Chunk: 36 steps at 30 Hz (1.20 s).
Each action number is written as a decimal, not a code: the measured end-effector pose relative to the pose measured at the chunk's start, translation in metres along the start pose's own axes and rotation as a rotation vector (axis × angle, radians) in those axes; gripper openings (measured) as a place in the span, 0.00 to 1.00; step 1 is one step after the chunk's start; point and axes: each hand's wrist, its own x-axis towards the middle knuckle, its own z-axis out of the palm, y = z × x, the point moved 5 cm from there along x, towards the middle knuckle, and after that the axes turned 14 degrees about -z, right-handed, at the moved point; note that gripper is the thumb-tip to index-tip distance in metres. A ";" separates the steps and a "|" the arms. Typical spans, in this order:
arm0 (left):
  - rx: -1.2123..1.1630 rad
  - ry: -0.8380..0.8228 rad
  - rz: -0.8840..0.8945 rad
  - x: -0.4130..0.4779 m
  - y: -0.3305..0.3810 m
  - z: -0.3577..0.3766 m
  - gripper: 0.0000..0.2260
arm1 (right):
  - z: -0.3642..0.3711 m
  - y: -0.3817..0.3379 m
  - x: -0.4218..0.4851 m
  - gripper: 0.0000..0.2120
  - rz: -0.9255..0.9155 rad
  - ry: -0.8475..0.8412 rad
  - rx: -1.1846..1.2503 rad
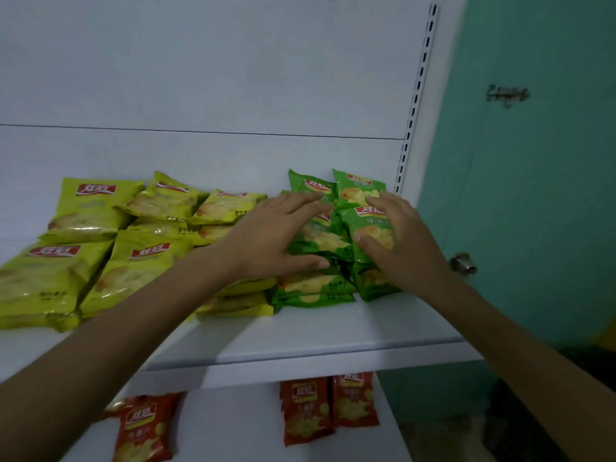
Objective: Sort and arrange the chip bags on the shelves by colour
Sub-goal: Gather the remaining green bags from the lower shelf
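Several yellow chip bags (86,211) lie across the left and middle of the white upper shelf (333,331). A pile of several green chip bags (316,288) sits at the shelf's right end. My left hand (273,235) rests on the left side of the green pile, fingers spread over the top bags and thumb along their front edge. My right hand (400,238) lies on the right-hand green bags (363,191), fingers bent lightly over them. Red chip bags (306,411) lie on the lower shelf, with one more red bag (143,428) at its left.
A white back panel and a slotted upright (416,95) bound the shelf at the right. Beyond it is a green door (533,161) with a latch and a round metal knob (463,263). Dark floor shows at the bottom right.
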 end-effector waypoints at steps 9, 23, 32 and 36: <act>0.153 0.205 -0.169 -0.074 0.027 -0.031 0.34 | 0.004 -0.048 -0.029 0.33 -0.290 -0.146 -0.142; 0.303 -0.074 -0.853 -0.353 0.053 -0.040 0.36 | 0.079 -0.169 -0.146 0.32 -0.479 -0.461 0.383; -0.005 0.006 -1.184 -0.479 0.044 -0.008 0.36 | 0.186 -0.240 -0.256 0.27 -0.441 -0.735 0.568; -0.071 0.018 -1.295 -0.534 0.007 0.005 0.36 | 0.248 -0.281 -0.274 0.25 -0.437 -0.896 0.527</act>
